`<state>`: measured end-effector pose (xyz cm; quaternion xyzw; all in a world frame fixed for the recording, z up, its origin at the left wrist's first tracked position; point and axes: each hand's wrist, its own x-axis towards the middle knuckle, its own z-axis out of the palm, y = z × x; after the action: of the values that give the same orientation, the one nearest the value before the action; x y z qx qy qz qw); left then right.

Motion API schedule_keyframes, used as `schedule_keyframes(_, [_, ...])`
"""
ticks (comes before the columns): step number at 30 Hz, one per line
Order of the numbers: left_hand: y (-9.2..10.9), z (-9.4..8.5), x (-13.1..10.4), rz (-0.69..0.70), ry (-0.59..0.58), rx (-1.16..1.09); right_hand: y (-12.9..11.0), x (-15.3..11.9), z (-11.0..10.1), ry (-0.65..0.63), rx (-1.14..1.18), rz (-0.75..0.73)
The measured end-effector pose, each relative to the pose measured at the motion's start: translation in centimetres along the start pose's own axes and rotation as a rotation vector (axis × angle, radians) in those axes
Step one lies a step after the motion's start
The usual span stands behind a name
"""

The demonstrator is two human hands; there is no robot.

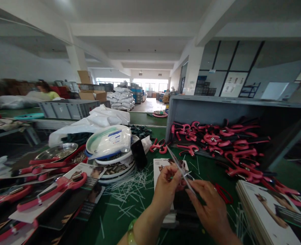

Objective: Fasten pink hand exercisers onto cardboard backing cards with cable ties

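Above the bench, my right hand (210, 202) grips the lower edge of a thin printed card (177, 161), which is tilted and seen nearly edge-on. My left hand (165, 185) is closed in a pinch against the card's left face. A thin white cable tie (189, 174) crosses the card at these fingers; its other end is hidden. Below the hands lies a stack of printed cards (157, 170), partly covered by them. Loose white cable ties (130, 192) are scattered to the left. Red-handled scissors (223, 194) lie beside my right hand.
A grey bin (232, 107) tipped on its side spills pink-and-black pliers (216, 137). More cards (270, 211) are stacked at right. Pliers tied to cards (61, 189) pile up at left. Bowls of metal parts (114, 173) and a black phone (138, 154) stand behind. A person (47, 92) sits far left.
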<state>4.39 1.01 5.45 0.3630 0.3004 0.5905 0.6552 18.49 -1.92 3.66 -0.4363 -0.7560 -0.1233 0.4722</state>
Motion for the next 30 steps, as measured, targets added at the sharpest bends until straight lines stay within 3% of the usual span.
schedule_keyframes(4, [0.5, -2.6, -0.7, 0.026, -0.007, 0.103, -0.2, -0.5, 1.0, -0.073, -0.103, -0.134])
schedule_keyframes(8, [1.8, -4.9, -0.4, 0.035, -0.06, 0.529, -0.6, -1.3, 2.2, -0.138, -0.171, -0.185])
schedule_keyframes(12, [3.1, -5.6, 0.0, 0.176, -0.104, 0.973, -1.1, -2.1, 3.5, -0.202, -0.171, -0.198])
schedule_keyframes(15, [3.1, -5.6, 0.1, 0.225, -0.033, 1.105, -1.3, -2.2, 4.0, -0.23, -0.181, -0.184])
schedule_keyframes(18, [2.4, -5.7, -0.2, 0.356, 0.137, 1.087, -1.3, -1.9, 4.2, -0.263, -0.212, -0.131])
schedule_keyframes(21, [1.3, -6.2, -0.3, 0.419, 0.194, 0.991, -1.1, -1.6, 4.5, -0.294, -0.226, -0.07])
schedule_keyframes(26, [-1.0, -8.2, 0.4, 0.302, 0.242, 0.842, -1.5, -1.4, 5.3, -0.346, -0.152, 0.027])
schedule_keyframes(30, [-2.9, -9.6, 1.2, 0.216, 0.246, 0.754, -1.3, -0.8, 4.3, -0.443, 0.026, 0.051])
